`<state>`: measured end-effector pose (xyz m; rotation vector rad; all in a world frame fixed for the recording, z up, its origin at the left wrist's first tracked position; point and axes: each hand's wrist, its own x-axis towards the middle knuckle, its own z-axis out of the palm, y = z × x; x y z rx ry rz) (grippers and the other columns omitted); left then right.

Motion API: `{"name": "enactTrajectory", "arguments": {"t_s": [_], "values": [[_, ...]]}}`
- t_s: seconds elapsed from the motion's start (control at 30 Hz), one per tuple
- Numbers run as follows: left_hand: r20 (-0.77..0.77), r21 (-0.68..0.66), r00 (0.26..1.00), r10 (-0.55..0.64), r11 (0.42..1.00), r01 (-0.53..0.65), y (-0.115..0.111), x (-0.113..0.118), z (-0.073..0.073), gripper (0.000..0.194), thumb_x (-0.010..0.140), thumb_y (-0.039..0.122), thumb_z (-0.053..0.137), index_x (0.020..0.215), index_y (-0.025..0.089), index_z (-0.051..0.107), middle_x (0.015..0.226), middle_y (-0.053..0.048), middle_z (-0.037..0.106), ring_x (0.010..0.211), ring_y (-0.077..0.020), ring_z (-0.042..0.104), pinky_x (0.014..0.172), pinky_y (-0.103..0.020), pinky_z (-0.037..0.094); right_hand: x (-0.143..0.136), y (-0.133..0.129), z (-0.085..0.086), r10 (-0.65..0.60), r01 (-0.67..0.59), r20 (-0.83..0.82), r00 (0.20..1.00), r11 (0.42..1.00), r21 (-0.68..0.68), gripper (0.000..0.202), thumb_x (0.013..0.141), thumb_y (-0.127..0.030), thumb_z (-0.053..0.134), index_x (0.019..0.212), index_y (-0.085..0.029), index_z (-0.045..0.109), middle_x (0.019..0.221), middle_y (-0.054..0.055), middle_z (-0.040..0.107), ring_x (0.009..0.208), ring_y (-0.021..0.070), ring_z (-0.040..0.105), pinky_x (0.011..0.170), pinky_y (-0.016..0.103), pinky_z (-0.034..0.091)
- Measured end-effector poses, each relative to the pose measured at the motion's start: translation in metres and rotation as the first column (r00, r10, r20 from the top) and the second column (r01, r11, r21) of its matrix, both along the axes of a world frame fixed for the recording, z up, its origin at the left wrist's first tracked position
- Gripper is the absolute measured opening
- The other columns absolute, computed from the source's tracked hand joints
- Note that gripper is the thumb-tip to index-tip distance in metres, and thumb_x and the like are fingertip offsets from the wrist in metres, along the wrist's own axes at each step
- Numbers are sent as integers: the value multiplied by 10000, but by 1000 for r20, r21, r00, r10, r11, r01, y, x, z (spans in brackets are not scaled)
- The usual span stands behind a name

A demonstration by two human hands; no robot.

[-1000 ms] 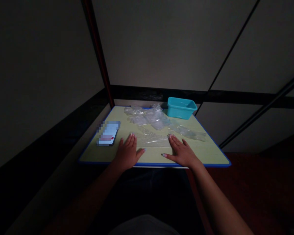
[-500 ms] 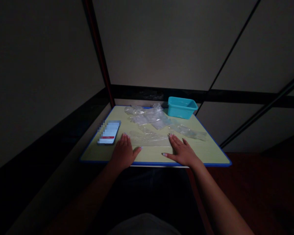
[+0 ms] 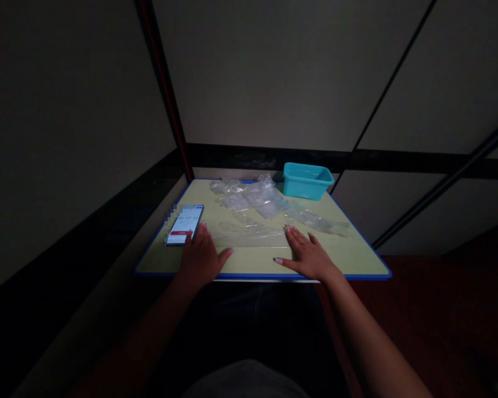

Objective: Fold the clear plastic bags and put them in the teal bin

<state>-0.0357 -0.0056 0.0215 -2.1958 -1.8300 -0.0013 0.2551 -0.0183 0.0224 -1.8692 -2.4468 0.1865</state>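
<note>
A clear plastic bag [image 3: 251, 235] lies spread on the pale table [image 3: 257, 262], near its front edge. My right hand [image 3: 309, 254] rests flat with its fingertips on the bag's right end, thumb stretched to the left. My left hand [image 3: 201, 257] is open at the bag's left end, fingers apart, holding nothing. Its fingers reach the lower right edge of a phone [image 3: 186, 221] with a lit screen; whether they touch it I cannot tell. Behind the bag, several crumpled clear plastic bags [image 3: 269, 202] lie in a loose heap.
A turquoise plastic basket [image 3: 305, 188] stands at the table's back right corner. Another strip of clear plastic [image 3: 323, 223] lies to the right, beyond my right hand. Blue edging runs round the table, and pale wall panels [image 3: 265, 83] rise behind it.
My left hand has slid to the left, away from the spread bag and over to the phone's edge. My right hand has stayed in place.
</note>
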Motion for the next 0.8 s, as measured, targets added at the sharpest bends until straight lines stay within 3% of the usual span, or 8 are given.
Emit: {"name": "enactTrajectory", "arguments": {"t_s": [0.1,0.17,0.27,0.33,0.47,0.6,0.7,0.8], "values": [[33,48,999,6,999,-8,-2,1,3,786,903,572,286,1325,-77,422,1460,-299,276,1410,-324,169,1113,-533,106,0,0,0,-3,3,-1,1000,1000,3,1003,775,-787,316,1497,-131,81,1545,119,126,1426,254,115,1129,526,102],[69,73,997,-31,997,26,-5,7,7,734,905,573,307,1361,8,418,1483,-257,266,1415,-324,146,1102,-561,109,0,0,0,0,0,-3,1000,1000,7,1004,773,-787,319,1497,-132,84,1543,124,131,1424,259,122,1128,530,106],[144,57,976,-165,986,158,-11,25,11,649,913,574,316,1412,164,380,1523,-172,229,1427,-299,106,1090,-574,147,-1,1,-1,7,-7,-3,1000,1000,16,1004,774,-780,332,1498,-128,89,1540,137,139,1421,273,135,1122,541,115],[201,11,945,-259,965,262,-15,40,13,650,918,585,290,1433,192,340,1538,-138,197,1431,-270,92,1104,-551,155,-1,1,-1,8,-8,4,1000,1000,20,971,793,-752,334,1498,-129,94,1539,138,144,1419,273,141,1120,543,122],[309,-107,838,-449,859,500,-20,74,15,680,934,593,157,1466,180,249,1550,-87,150,1434,-204,90,1135,-507,129,0,2,-1,7,-7,33,999,1000,10,884,834,-666,336,1495,-122,118,1537,126,147,1422,242,138,1124,528,120],[397,-161,757,-520,772,615,-16,107,16,752,923,613,81,1475,115,198,1552,-96,112,1436,-192,64,1152,-469,91,1,2,-2,13,-13,71,997,1000,-2,803,855,-550,357,1488,-101,150,1538,111,129,1426,221,123,1127,511,130],[436,-191,752,-494,766,614,-6,125,15,794,913,629,69,1478,81,172,1548,-119,111,1436,-208,62,1152,-474,77,1,2,-2,11,-11,94,996,1000,-3,758,849,-453,388,1483,-98,174,1540,107,128,1424,217,135,1129,503,132],[440,-225,781,-444,787,574,5,134,13,820,905,643,72,1474,63,184,1543,-138,130,1435,-221,66,1152,-477,66,0,2,-2,-4,4,78,997,1000,-1,763,842,-455,404,1484,-109,179,1541,104,148,1420,226,157,1129,504,135]]}}
